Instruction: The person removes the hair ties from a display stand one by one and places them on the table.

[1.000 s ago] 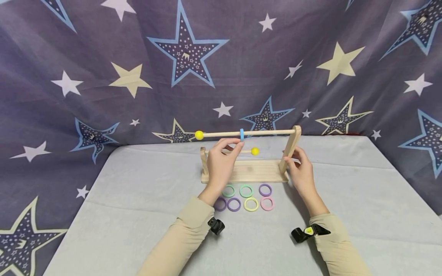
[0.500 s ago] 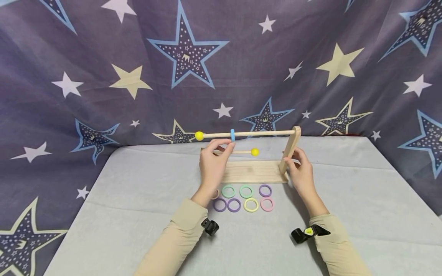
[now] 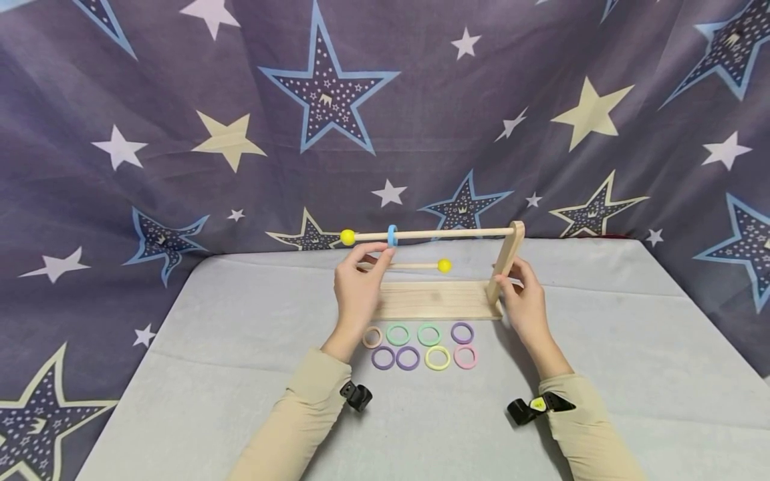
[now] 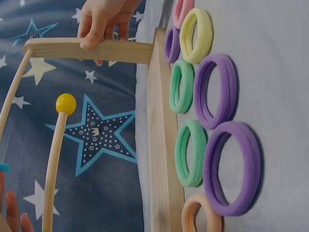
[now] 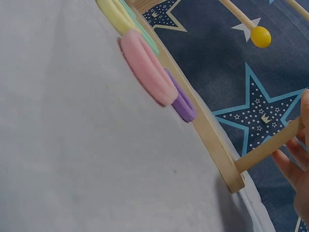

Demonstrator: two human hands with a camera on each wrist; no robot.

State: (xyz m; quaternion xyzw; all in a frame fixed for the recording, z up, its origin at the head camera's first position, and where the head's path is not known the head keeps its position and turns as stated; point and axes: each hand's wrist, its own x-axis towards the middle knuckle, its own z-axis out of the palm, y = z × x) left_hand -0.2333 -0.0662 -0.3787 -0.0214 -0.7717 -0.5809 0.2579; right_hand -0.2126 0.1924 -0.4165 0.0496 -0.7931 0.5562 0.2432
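A wooden stand has a base [image 3: 436, 300], a tall right post [image 3: 509, 254] and a long upper rod [image 3: 457, 233] ending in a yellow ball [image 3: 347, 237] at its left. My left hand [image 3: 357, 287] pinches a blue hair tie [image 3: 392, 236] from below; the tie is around the upper rod, nearer the ball end. In the left wrist view only a sliver of this tie [image 4: 4, 167] shows. My right hand [image 3: 527, 300] grips the tall post, thumb in front and fingers behind. A shorter lower rod [image 3: 415, 266] with its own yellow ball [image 3: 444, 266] lies partly behind the left hand.
Several hair ties lie in two rows before the base: peach [image 3: 372, 337], green [image 3: 398, 334], purple [image 3: 408, 358], yellow [image 3: 437, 358] and pink [image 3: 466, 357] among them. A grey cloth [image 3: 631, 347] covers the table. A star-patterned curtain [image 3: 421, 120] hangs behind.
My left hand has slid the blue hair tie leftward along the upper rod, from about its middle toward the ball. The peach tie has come into view. My right hand stays on the post.
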